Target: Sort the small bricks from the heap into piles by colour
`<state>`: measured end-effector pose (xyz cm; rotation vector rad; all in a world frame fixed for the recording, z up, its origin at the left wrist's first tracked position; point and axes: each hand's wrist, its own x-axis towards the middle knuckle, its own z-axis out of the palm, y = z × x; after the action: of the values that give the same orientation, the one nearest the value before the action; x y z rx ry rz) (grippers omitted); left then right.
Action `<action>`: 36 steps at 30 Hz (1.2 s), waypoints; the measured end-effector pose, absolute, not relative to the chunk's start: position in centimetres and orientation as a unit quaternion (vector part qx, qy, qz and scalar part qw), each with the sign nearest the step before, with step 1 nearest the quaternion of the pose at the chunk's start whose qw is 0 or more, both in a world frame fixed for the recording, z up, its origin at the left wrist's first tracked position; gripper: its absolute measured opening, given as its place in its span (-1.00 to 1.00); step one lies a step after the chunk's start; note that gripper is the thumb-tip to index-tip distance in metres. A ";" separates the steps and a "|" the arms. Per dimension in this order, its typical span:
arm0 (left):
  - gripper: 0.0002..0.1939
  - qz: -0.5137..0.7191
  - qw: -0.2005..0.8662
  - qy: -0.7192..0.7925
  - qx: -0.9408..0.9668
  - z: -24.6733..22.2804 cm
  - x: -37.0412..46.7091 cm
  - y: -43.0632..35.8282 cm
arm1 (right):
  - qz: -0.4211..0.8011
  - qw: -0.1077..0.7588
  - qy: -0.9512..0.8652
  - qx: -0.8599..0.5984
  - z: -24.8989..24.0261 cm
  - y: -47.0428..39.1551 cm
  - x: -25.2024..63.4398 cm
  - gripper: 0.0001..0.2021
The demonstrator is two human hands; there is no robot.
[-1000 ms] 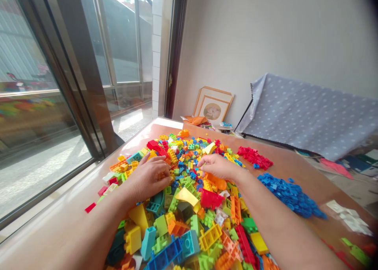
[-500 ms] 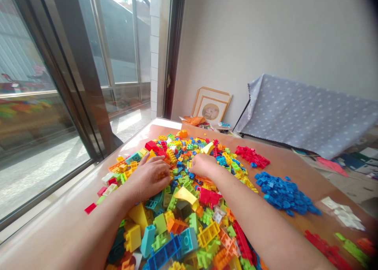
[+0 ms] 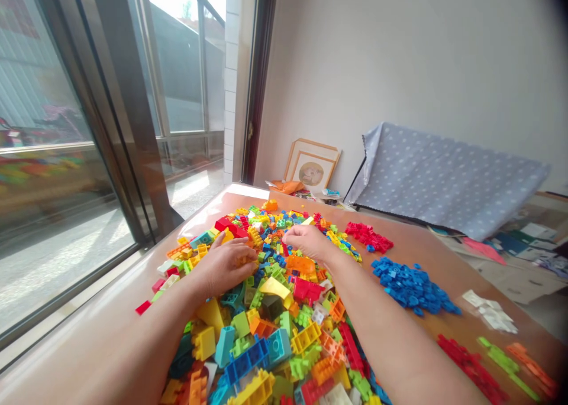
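A large heap of mixed building bricks (image 3: 261,327) covers the middle of the brown table (image 3: 110,328). My left hand (image 3: 228,266) rests on the heap's left side, palm down, fingers apart, near yellow and orange bricks. Over the far middle of the heap is my right hand (image 3: 306,240), its fingers drawn together; a small red piece shows at the fingertips. An orange brick (image 3: 300,264) lies just below that hand. Sorted piles lie to the right: red pieces (image 3: 369,236), blue pieces (image 3: 412,284) and white pieces (image 3: 490,311).
At the near right are rows of red (image 3: 473,366), green (image 3: 508,363) and orange pieces (image 3: 532,366). Beyond the table stand a framed picture (image 3: 310,171) and a dotted grey cloth (image 3: 448,177). A glass door (image 3: 57,156) runs along the left.
The view has shifted slightly, so the piles sit further left. My right hand has moved a little over the heap, and a red piece now shows at its fingertips. My left hand stays on the heap.
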<state>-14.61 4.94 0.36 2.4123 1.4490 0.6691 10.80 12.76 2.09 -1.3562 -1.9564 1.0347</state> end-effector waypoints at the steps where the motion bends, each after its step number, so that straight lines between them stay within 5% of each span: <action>1: -0.75 0.233 0.127 0.499 0.825 0.3 -14.6 4.9 | 0.425 0.304 -0.698 -0.489 2.5 12.1 11.0 -0.80; 8: -0.70 0.242 0.115 0.480 0.835 -0.5 -15.0 5.5 | 0.602 0.473 -0.498 -0.407 3.9 6.2 14.3 -0.69; 18: -0.62 0.259 0.122 0.495 0.820 -2.1 -15.9 6.6 | 0.560 0.636 -0.336 -0.411 1.1 -2.2 23.1 -0.73; 36: -0.62 0.250 0.134 0.525 0.802 -2.6 -16.6 5.9 | 0.543 0.634 -0.326 -0.445 -1.4 -4.3 23.9 -0.70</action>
<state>-16.62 5.88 -2.57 2.3257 1.5219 0.7261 23.93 -4.30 -1.36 -1.0165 -0.7442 1.2406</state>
